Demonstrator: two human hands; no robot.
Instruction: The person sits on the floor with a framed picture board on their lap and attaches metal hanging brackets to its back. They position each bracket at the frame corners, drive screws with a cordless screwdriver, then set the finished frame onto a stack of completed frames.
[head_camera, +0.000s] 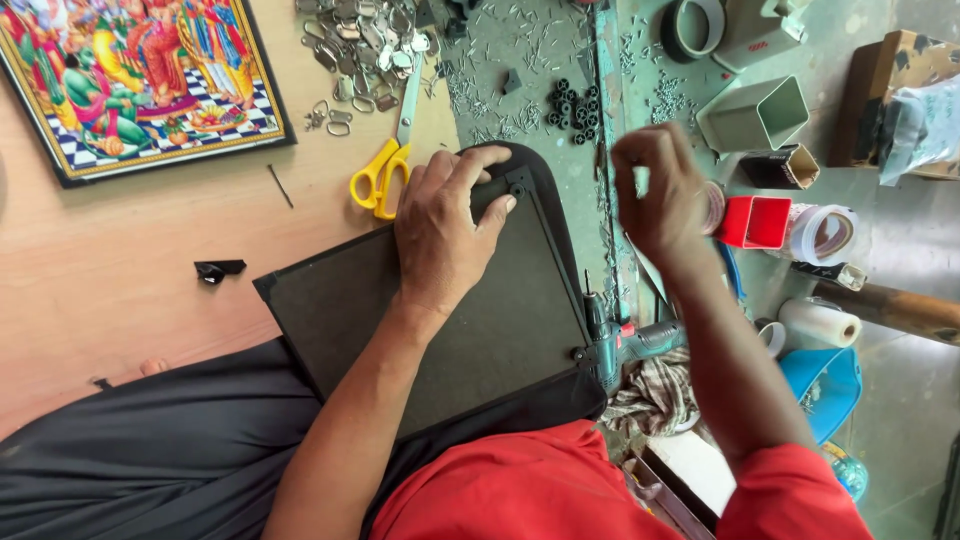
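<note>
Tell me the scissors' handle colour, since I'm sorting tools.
Yellow: the scissors have yellow handles, clearest in the head view.

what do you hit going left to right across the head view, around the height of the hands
black scrap → yellow-handled scissors → left hand pressing the dark frame back → right hand raised, fingers pinched → red square cup → tape roll

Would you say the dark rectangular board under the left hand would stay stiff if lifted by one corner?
Probably stiff: the dark rectangular board lies flat under the left hand, with straight framed edges. Likely light, being thin. Its matte face looks unlikely to slip.
</note>
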